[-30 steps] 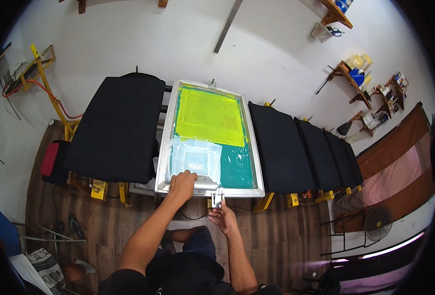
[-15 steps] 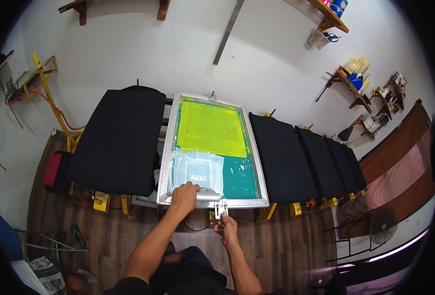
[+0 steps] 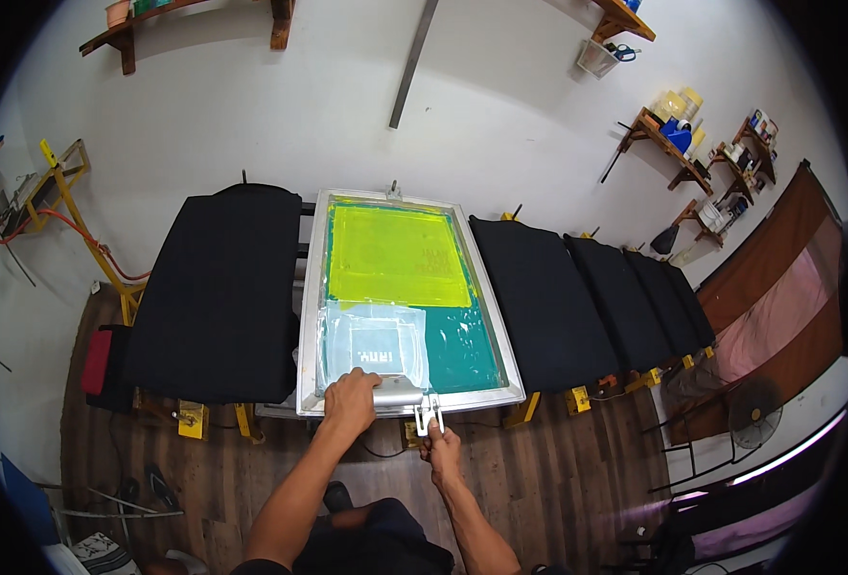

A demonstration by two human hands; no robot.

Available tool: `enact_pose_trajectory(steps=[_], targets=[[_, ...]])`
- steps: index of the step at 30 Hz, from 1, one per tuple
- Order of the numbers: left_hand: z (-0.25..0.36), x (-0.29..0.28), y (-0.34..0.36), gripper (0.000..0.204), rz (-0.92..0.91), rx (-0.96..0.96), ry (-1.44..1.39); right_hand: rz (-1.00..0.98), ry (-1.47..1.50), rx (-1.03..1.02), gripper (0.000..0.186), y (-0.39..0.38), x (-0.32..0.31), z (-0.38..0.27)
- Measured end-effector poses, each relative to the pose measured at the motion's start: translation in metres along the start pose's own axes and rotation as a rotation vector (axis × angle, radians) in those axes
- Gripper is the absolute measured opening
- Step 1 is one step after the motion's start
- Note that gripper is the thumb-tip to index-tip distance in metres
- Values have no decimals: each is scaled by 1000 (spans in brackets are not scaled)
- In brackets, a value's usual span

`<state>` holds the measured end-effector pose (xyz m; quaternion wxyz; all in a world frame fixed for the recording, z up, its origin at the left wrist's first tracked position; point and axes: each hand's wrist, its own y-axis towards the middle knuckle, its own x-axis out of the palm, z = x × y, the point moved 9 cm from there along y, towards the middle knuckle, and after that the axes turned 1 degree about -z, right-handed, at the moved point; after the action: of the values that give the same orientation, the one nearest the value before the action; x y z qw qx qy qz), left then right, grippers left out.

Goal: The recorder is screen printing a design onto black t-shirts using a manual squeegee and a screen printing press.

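An aluminum-framed screen (image 3: pixel 512 379) lies at the middle of the row of boards, with a yellow-green upper area (image 3: pixel 395 244), a teal lower area (image 3: pixel 462 350) and a pale taped patch (image 3: pixel 366 335) bearing lettering. My left hand (image 3: pixel 347 401) is closed over a silver bar (image 3: pixel 397 396) along the screen's near edge, left of centre. Just right of it, my right hand (image 3: pixel 440 452) grips a slotted metal bracket (image 3: pixel 424 420) at the front edge, thumb on the metal and fingers partly hidden beneath.
Black padded boards (image 3: pixel 213 297) flank the screen on yellow mounts (image 3: pixel 579 400). A yellow stand (image 3: pixel 59 192) with a red hose is at left. Wall shelves (image 3: pixel 663 144) hold containers. A standing fan (image 3: pixel 755 417) is at right. Sandals (image 3: pixel 160 489) lie on the floor at lower left.
The whole view has shifted, so screen and boards sit lower in the picture. Both hands stay on the front edge; my right thumb has moved up onto the bracket.
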<state>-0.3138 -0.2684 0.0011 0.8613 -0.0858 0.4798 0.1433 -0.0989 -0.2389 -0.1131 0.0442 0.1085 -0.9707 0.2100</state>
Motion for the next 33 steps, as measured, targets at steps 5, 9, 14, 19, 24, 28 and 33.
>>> enact_pose_trajectory(steps=[5,9,14,19,24,28,33], targets=[[-2,-3,-1,41,9,-8,-23,31,-55,-14,36,-3,3,-6],[-1,-5,-2,39,5,-21,-28,16,-83,-44,36,-1,1,-3],[3,-7,-2,35,7,-10,-56,5,-50,-57,36,-1,0,-3],[-2,-7,-2,37,13,-17,-48,-4,-68,-80,36,-6,6,-11],[-1,-7,0,38,14,-9,-43,20,-62,-95,36,-7,4,-13],[0,-7,-1,39,16,-21,-42,13,-70,-91,36,-4,3,-10],[-1,-7,-3,40,17,-22,-56,26,-82,-84,36,-6,2,-11]])
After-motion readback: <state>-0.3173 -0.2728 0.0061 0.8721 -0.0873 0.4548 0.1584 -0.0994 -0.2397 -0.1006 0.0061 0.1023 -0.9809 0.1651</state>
